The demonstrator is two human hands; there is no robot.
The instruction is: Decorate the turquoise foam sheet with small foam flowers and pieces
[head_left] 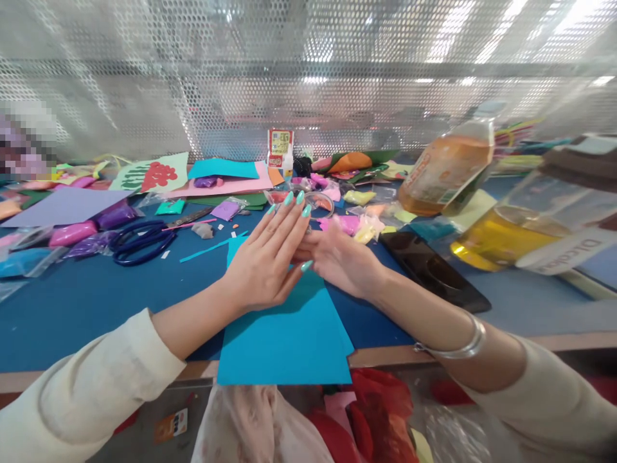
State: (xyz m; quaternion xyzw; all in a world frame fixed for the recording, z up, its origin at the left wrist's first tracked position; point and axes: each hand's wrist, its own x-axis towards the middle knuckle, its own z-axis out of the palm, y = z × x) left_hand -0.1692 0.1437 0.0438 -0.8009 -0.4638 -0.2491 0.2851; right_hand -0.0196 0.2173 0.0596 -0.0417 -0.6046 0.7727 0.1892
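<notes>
My left hand [270,257], with glossy turquoise nails, is laid flat with its fingers stretched out and close together. Its palm side faces my right hand [344,260], which is smeared by motion. The right fingers are mostly hidden behind the left ones. Whether anything lies between the two palms cannot be seen. Below both hands is a bright blue sheet of paper [289,347], its near end jutting over the table edge. A second blue layer shows along its right side. A thin blue paper strip [207,249] lies to the left of my fingers.
Dark blue scissors [142,241] and bagged purple clay [117,215] lie left. To the right are a black phone [434,270], a bottle of orange drink [448,167] and a jar of yellow liquid [501,231]. Behind stand a small red-and-white box [279,148] and a perforated metal screen [308,71].
</notes>
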